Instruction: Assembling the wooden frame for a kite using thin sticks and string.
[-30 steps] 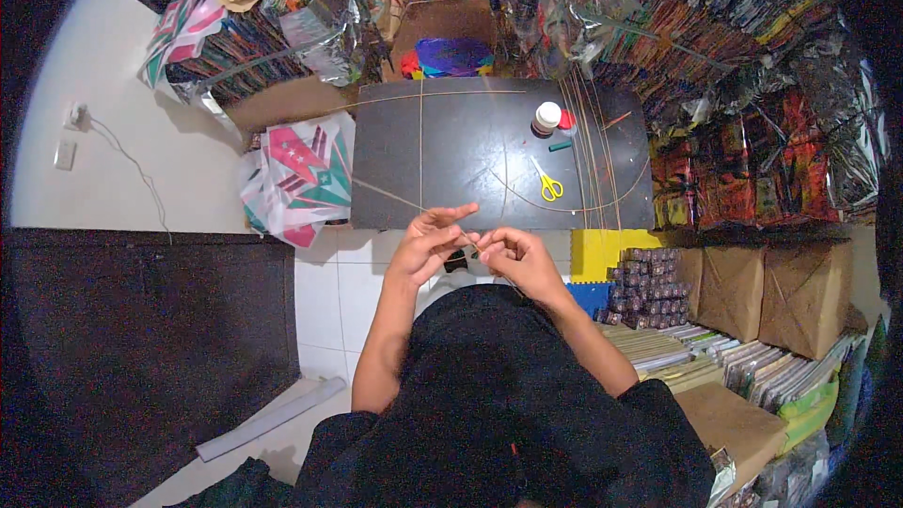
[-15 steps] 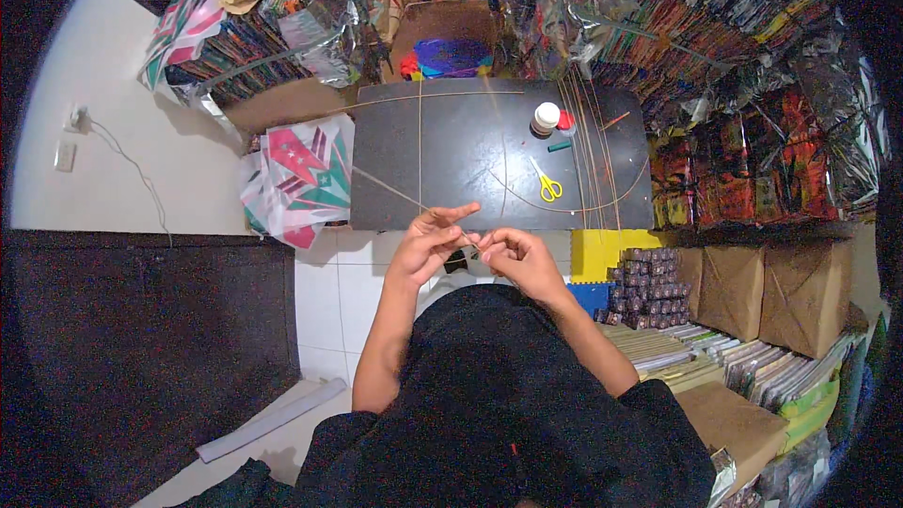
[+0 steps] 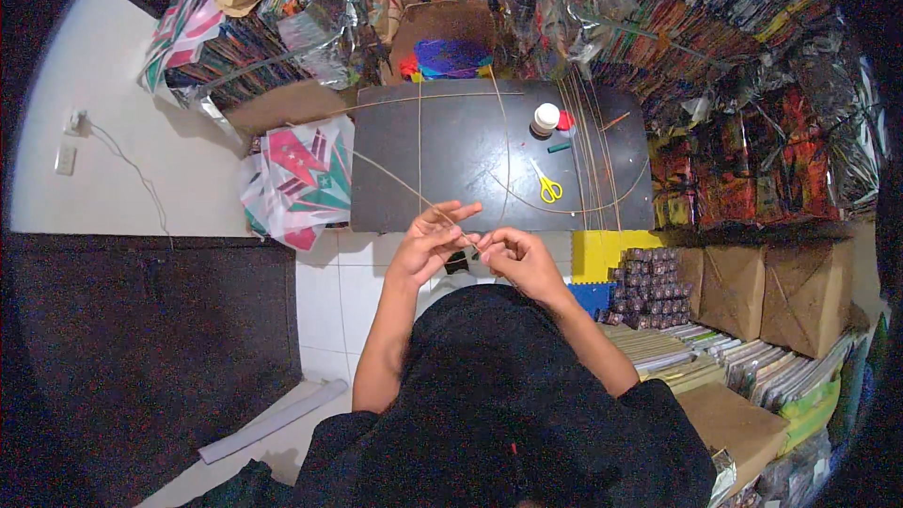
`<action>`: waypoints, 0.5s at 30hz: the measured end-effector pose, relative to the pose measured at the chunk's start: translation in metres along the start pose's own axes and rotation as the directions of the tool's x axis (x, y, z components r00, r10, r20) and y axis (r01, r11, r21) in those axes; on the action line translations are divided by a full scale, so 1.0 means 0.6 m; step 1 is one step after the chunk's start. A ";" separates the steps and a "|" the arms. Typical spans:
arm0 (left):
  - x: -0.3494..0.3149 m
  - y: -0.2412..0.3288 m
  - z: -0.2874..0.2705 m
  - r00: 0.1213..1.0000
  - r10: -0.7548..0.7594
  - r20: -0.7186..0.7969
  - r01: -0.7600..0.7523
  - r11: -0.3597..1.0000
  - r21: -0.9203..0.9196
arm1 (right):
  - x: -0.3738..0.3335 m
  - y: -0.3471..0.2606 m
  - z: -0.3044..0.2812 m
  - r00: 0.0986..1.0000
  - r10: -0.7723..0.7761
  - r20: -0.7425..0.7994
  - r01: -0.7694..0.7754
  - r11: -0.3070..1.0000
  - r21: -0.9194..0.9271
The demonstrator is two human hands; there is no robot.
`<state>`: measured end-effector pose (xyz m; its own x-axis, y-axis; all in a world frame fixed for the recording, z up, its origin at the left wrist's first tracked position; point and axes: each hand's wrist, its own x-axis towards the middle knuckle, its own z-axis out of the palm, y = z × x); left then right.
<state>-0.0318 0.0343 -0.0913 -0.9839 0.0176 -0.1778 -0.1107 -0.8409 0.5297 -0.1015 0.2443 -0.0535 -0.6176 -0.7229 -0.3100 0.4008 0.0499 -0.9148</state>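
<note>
A thin tan stick [image 3: 390,177], like a bamboo strip, slants from the table's left edge down to my hands. My left hand [image 3: 428,249] is closed on it between thumb and fingers, with other fingertips stretched past it. Just beside, my right hand [image 3: 527,268] pinches the stick's near part with thumb and forefinger. The fingertips of both hands almost meet, in front of the dark table [image 3: 461,155]. What lies right between them is too small to make out. Another thin stick [image 3: 420,132] and a curved one [image 3: 504,122] run from the far edge toward my hands.
On the table lie yellow scissors [image 3: 549,188], a white-lidded jar [image 3: 545,119], a green cylinder [image 3: 560,147] and several long sticks [image 3: 585,146]. Printed sheets [image 3: 301,174] hang at the left. Stacked packs [image 3: 743,169] and cardboard boxes [image 3: 804,296] crowd the right.
Both hands stay almost in place, with slight finger movement. The curved stick near the table's middle, blurred before, has shifted a little right at its far end and now shows sharply.
</note>
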 end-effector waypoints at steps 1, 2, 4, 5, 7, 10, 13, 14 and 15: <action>0.001 0.004 0.007 1.000 -0.016 -0.004 0.016 1.000 0.017 | 0.000 0.001 0.002 1.000 -0.007 -0.008 0.007 1.000 0.000; 0.001 0.010 0.013 0.999 -0.031 -0.008 0.032 0.999 0.035 | 0.001 0.001 0.002 1.000 -0.014 -0.015 0.014 1.000 0.001; 0.002 0.022 0.023 0.999 -0.036 -0.019 0.037 0.997 0.074 | 0.001 0.000 0.000 1.000 -0.002 -0.012 0.002 1.000 0.009; 0.003 0.028 0.026 0.999 -0.025 -0.025 0.027 0.995 0.097 | 0.001 0.000 -0.001 1.000 0.004 -0.010 -0.004 1.000 0.012; 0.002 0.040 0.031 0.998 -0.006 -0.056 0.013 0.992 0.124 | 0.001 0.000 -0.004 1.000 -0.009 -0.023 0.010 1.000 0.029; -0.002 0.055 0.021 0.995 0.037 -0.089 -0.023 0.987 0.159 | 0.000 -0.003 -0.003 0.998 -0.018 -0.059 0.020 0.999 0.027; -0.001 0.061 0.001 0.986 0.065 -0.151 -0.036 0.982 0.183 | 0.000 -0.007 -0.001 0.996 -0.023 -0.080 0.025 0.999 0.028; 0.001 0.066 -0.002 0.978 0.084 -0.193 -0.047 0.981 0.189 | 0.000 -0.008 -0.001 0.996 -0.025 -0.085 0.027 0.999 0.031; 0.002 0.072 -0.006 0.967 0.104 -0.235 -0.058 0.979 0.196 | 0.000 -0.007 -0.002 0.996 -0.022 -0.087 0.025 0.999 0.031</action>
<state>-0.0375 -0.0036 -0.0715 -0.9296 -0.1974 -0.3112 -0.0788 -0.7185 0.6911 -0.1040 0.2449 -0.0497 -0.6826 -0.6613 -0.3110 0.4060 0.0106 -0.9138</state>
